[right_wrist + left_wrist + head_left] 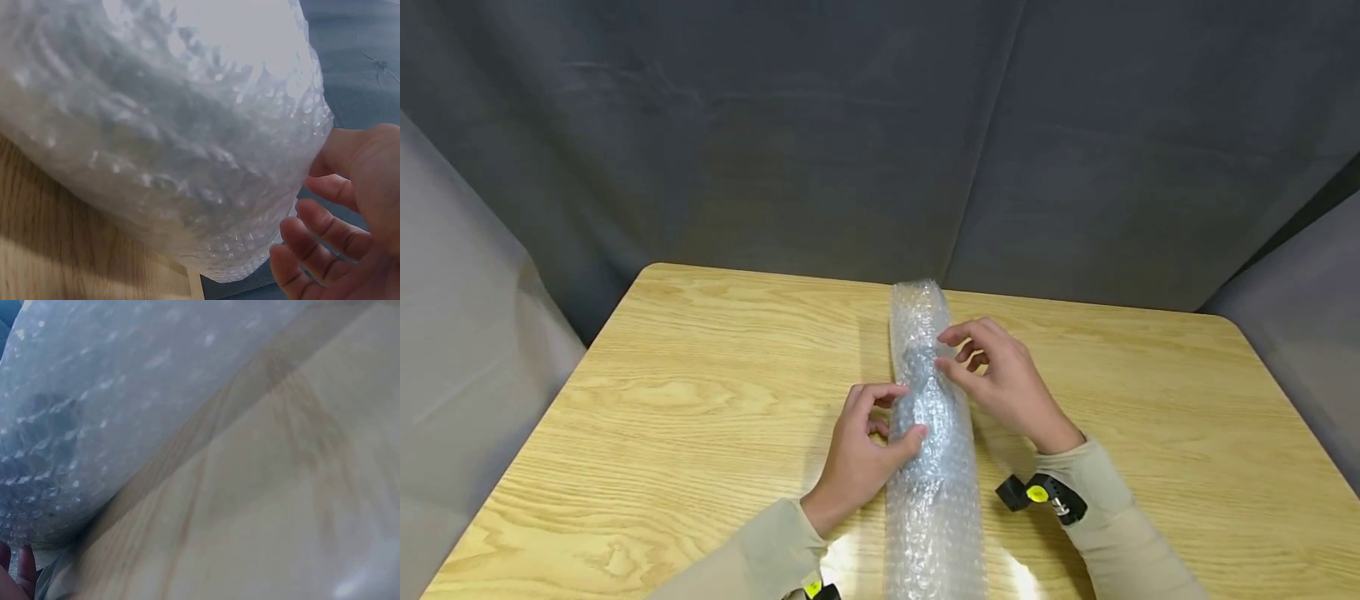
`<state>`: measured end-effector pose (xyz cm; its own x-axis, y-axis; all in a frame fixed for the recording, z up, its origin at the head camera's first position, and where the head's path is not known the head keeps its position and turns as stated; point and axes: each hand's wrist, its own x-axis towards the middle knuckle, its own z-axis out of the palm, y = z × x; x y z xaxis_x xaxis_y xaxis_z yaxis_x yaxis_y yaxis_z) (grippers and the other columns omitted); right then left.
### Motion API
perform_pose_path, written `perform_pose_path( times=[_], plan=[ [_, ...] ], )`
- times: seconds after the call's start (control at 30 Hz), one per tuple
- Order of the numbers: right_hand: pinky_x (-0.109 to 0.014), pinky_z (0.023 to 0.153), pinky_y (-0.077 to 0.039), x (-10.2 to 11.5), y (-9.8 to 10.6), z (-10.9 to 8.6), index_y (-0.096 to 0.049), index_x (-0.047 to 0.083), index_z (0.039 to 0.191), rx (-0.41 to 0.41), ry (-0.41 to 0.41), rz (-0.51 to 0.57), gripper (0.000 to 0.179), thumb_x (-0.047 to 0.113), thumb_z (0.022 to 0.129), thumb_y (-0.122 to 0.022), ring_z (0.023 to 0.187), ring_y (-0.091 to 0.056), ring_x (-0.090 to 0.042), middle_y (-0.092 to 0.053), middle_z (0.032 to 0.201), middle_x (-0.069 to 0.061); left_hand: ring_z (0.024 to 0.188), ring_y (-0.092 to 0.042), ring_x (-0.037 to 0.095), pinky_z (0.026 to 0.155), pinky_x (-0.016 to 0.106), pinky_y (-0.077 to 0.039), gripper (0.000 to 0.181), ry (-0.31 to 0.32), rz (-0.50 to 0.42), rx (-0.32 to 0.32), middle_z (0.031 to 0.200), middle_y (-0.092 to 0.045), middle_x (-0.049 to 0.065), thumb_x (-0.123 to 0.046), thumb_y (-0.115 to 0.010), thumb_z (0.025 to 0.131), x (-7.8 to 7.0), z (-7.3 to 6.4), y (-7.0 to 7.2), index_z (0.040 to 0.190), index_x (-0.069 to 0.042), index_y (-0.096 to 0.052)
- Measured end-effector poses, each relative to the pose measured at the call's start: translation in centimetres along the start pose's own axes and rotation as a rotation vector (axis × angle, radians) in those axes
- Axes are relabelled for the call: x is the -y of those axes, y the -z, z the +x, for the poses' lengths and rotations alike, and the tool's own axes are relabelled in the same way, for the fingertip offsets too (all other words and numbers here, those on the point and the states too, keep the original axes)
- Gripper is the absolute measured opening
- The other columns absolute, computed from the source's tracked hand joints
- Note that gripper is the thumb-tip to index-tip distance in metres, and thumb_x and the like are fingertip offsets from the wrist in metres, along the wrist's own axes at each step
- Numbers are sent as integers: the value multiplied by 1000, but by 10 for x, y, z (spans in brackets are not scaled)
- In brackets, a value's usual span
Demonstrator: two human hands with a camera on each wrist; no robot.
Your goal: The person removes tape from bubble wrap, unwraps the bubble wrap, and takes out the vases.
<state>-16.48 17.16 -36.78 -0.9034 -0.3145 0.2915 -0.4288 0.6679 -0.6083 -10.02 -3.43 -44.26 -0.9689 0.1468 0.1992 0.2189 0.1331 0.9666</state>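
Observation:
A long strip of clear bubble wrap [932, 533] runs from the table's front toward its far edge, with a bulky bluish-grey thing inside that I cannot identify through the bubbles. My left hand [861, 450] touches the wrap's left side, its fingers loosely bent and the thumb lying on the upper surface. Higher up, my right hand [1000, 375] has thumb and index fingertip apart at the wrap's right edge. In the right wrist view the wrap [187, 144] bulges large beside relaxed, bent fingers [315, 247]. In the left wrist view, fingertips [26, 569] show below the wrap [144, 381].
A light wood table [700, 375] with rounded far corners lies under the wrap. Behind it hangs a dark grey curtain [820, 150], and pale cloth [467, 317] borders the left side. A small black wrist camera [1015, 493] sits on the right wrist.

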Motion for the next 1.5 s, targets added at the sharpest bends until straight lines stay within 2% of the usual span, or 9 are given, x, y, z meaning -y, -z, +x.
perform_pose_path(
  times=[0.3, 0.7, 0.93, 1.5],
  plan=[
    [-37, 77, -61, -3, 2, 0, -72, 11, 118, 5, -18, -35, 24, 16, 95, -75, 93, -66, -17, -70, 115, -5, 110, -51, 16, 82, 23, -54, 45, -2, 8, 8, 126, -55, 5, -27, -77, 89, 1, 3, -1, 130, -18, -62],
    [-36, 75, -60, -6, 3, 0, -75, 15, 121, -7, 15, -69, 23, 17, 98, -71, 92, -67, -17, -70, 117, -6, 109, -52, 15, 81, 23, -54, 45, -14, 12, 10, 125, -55, 5, -27, -77, 89, 3, 6, -1, 130, -18, -62],
    [-42, 76, -62, -7, 4, 1, -75, 15, 119, -18, 19, -76, 22, 16, 98, -70, 92, -69, -18, -70, 118, -6, 110, -52, 16, 81, 23, -54, 46, -20, 8, 4, 126, -55, 6, -27, -78, 88, 3, 6, -1, 130, -18, -62],
    [-44, 79, -61, -10, 2, 4, -74, 13, 119, -36, -10, -58, 22, 24, 100, -69, 92, -68, -19, -71, 117, -7, 109, -52, 15, 80, 22, -54, 45, -14, 11, -5, 126, -55, 5, -25, -78, 88, 4, 7, -1, 129, -17, -62]
  ],
)
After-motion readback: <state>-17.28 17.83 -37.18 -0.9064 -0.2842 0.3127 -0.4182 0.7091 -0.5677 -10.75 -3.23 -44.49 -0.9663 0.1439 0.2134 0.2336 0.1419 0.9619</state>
